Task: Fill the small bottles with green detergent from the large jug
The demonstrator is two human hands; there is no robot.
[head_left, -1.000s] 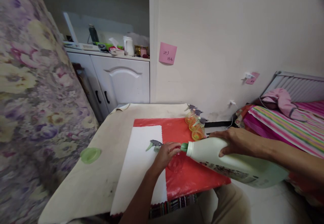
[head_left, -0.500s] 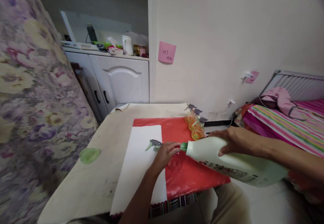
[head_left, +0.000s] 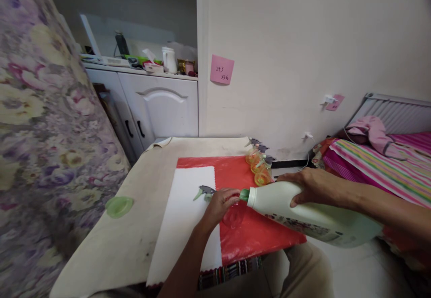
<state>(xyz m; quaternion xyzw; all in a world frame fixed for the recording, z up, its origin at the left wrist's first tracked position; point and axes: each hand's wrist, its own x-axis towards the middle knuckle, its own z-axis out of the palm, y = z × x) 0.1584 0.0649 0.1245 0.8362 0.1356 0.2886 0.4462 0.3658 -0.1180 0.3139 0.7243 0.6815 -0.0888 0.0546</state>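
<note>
My right hand (head_left: pixel 311 189) grips the handle of a large pale green detergent jug (head_left: pixel 279 203), tipped nearly on its side. Its green spout (head_left: pixel 244 194) reaches the mouth of a small see-through bottle (head_left: pixel 233 217), which stands on a red sheet (head_left: pixel 256 235) and looks red against it. Around that bottle's top my left hand (head_left: pixel 222 201) is closed; the hand hides the mouth, and any flow of liquid cannot be made out. Just left of my fingers lies a grey and green spray head (head_left: pixel 205 192) on a white sheet (head_left: pixel 183 226).
Several orange spray bottles (head_left: pixel 261 172) with grey triggers stand at the table's far right corner. A green cap (head_left: pixel 119 206) rests on the table cover (head_left: pixel 141 239) at the left. A flowered curtain (head_left: pixel 54 145) hangs on the left, and a bed (head_left: pixel 380 163) stands at the right.
The raised rear end of the detergent jug has shifted very slightly. Both hands keep their places.
</note>
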